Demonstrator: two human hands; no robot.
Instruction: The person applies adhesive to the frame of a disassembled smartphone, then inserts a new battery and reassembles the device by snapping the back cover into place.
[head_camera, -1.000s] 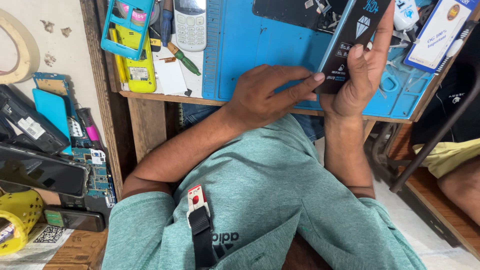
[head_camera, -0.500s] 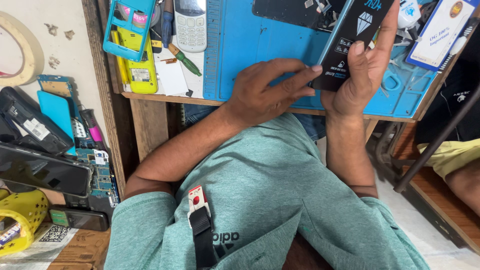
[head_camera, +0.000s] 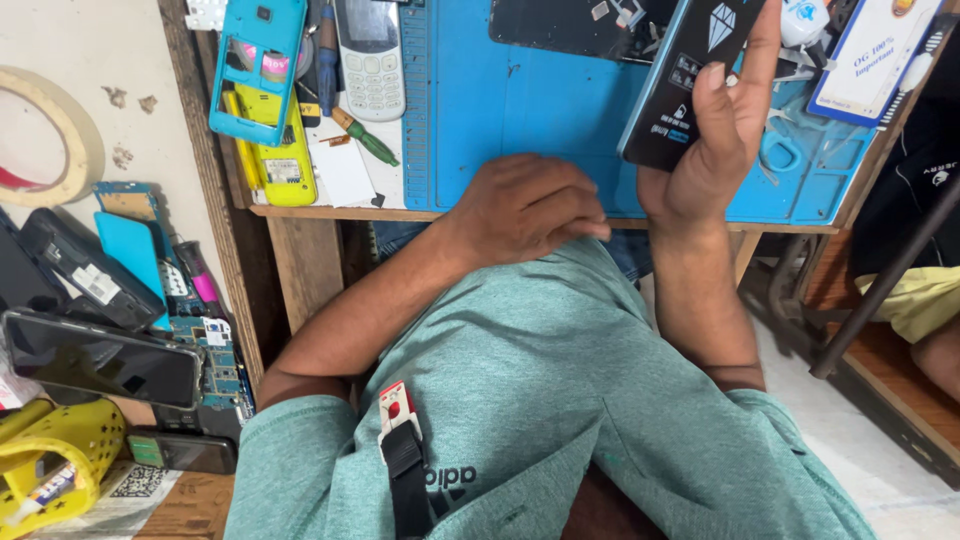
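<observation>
right hand (head_camera: 715, 150) gripping black flat packet (head_camera: 690, 80), tilted above blue mat (head_camera: 530, 110) | left hand (head_camera: 525, 210) loosely curled, holding nothing, at worktop (head_camera: 330, 212) edge

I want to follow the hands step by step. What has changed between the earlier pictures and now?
The left hand has drawn its fingers back from the black packet and now rests curled at the edge of the blue mat, no longer touching the packet. The right hand keeps its grip on the packet, held upright over the mat. The phones and parts on the table have not moved.
</observation>
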